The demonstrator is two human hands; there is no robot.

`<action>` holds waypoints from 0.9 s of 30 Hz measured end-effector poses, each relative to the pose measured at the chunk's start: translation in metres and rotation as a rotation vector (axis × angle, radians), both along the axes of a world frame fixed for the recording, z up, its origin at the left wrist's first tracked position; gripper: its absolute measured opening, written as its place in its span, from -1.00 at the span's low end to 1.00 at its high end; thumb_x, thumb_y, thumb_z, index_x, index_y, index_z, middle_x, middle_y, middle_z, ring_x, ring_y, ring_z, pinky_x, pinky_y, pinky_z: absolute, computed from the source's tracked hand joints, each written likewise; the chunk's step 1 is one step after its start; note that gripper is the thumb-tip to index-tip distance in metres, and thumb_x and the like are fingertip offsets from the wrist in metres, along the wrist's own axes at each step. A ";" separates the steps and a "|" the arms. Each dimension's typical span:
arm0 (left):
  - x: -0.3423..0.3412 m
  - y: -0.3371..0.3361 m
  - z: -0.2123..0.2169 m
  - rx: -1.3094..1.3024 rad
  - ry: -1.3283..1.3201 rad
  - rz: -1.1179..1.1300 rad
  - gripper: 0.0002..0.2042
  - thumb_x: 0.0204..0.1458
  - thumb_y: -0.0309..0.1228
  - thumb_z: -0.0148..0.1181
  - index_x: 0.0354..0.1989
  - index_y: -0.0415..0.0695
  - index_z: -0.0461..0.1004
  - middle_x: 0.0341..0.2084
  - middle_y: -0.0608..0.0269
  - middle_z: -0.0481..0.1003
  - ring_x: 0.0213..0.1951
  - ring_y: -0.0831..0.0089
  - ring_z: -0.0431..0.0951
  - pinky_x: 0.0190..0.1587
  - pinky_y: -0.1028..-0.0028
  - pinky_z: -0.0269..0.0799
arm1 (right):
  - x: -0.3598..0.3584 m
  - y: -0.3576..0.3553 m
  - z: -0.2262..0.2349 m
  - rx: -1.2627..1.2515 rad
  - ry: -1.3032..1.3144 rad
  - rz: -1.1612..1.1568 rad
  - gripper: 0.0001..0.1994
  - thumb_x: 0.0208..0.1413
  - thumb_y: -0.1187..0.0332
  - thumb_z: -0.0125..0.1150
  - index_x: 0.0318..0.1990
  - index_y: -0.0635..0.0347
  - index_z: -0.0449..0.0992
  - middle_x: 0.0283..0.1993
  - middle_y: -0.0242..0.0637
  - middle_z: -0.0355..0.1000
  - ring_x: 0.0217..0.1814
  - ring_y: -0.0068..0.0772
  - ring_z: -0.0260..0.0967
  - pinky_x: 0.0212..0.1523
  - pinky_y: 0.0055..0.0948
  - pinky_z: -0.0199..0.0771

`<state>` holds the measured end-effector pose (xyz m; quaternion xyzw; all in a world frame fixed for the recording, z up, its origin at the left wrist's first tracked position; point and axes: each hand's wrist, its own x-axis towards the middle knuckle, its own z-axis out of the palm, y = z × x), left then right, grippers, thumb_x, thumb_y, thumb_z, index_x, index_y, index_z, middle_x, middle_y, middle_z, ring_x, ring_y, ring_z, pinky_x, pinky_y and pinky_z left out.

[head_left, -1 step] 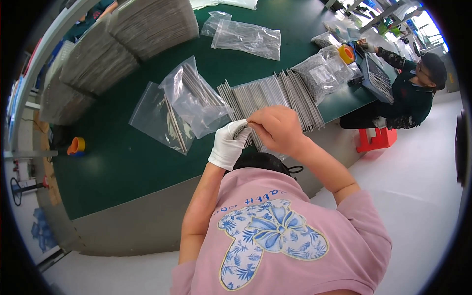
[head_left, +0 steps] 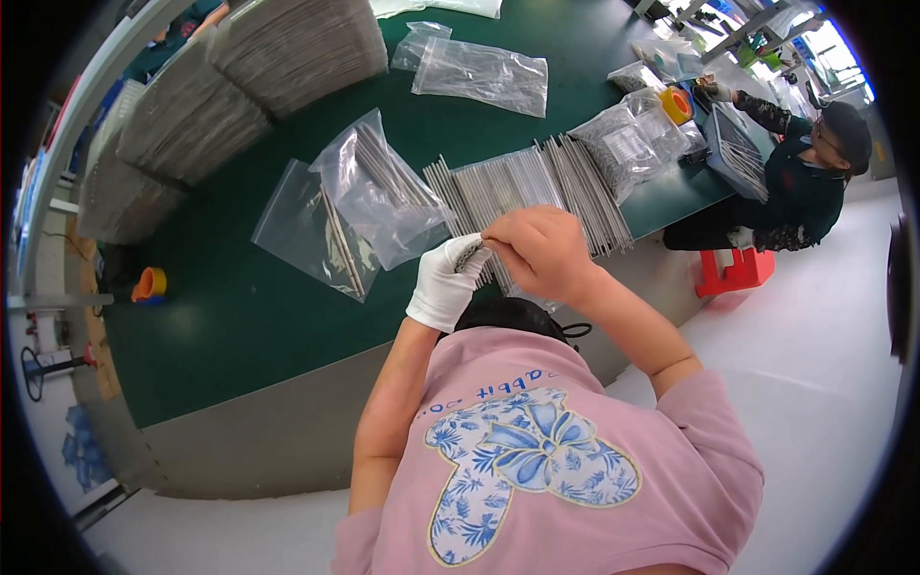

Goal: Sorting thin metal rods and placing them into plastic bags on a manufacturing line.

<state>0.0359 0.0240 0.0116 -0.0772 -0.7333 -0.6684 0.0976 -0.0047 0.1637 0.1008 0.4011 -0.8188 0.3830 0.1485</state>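
Note:
My left hand [head_left: 444,287], in a white glove, is closed around a clump of small grey metal pieces [head_left: 468,256]; their exact kind is too small to tell. Bare and pinched, my right hand [head_left: 542,251] meets the glove's fingertips, and whatever it grips is hidden. Beyond both hands, many thin metal rods [head_left: 586,192] lie side by side on the green table [head_left: 287,340], partly under clear plastic [head_left: 503,182]. To the left, a clear bag [head_left: 383,196] holds more rods, and another flat bag [head_left: 287,225] lies beside it with a few rods.
Stacks of wrapped grey sheets [head_left: 297,48] stand at the far left. Empty clear bags [head_left: 484,77] lie at the back. Bags of small grey parts [head_left: 623,144] and a tape roll [head_left: 677,105] sit right, near a co-worker [head_left: 815,182] with a tray [head_left: 733,153]. Another tape roll [head_left: 149,285] lies left.

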 end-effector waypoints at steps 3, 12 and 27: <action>-0.001 0.001 0.014 -0.048 0.056 0.014 -0.85 -0.14 -0.55 0.17 -0.34 -0.20 0.45 -0.49 0.18 0.48 -0.46 0.44 0.48 -0.37 0.57 0.37 | -0.003 -0.001 0.008 -0.016 0.072 -0.013 -0.93 -0.20 0.54 0.13 -0.48 0.23 0.41 -0.54 -0.26 0.39 -0.56 -0.27 0.35 -0.53 -0.47 0.33; -0.003 0.002 0.009 -0.086 0.046 0.040 -0.84 -0.15 -0.54 0.19 -0.34 -0.20 0.45 -0.50 0.17 0.48 -0.47 0.42 0.49 -0.39 0.56 0.38 | -0.007 0.001 -0.001 -0.079 -0.082 -0.007 -0.92 -0.19 0.58 0.11 -0.48 0.25 0.40 -0.53 -0.24 0.39 -0.56 -0.28 0.35 -0.56 -0.49 0.32; -0.003 0.000 0.014 -0.079 0.008 0.005 -0.83 -0.11 -0.51 0.14 -0.29 -0.20 0.44 -0.45 0.13 0.47 -0.43 0.35 0.49 -0.35 0.52 0.37 | -0.007 -0.002 -0.001 0.054 0.084 -0.011 -0.93 -0.25 0.52 0.15 -0.52 0.19 0.41 -0.59 -0.29 0.37 -0.62 -0.30 0.32 -0.60 -0.45 0.28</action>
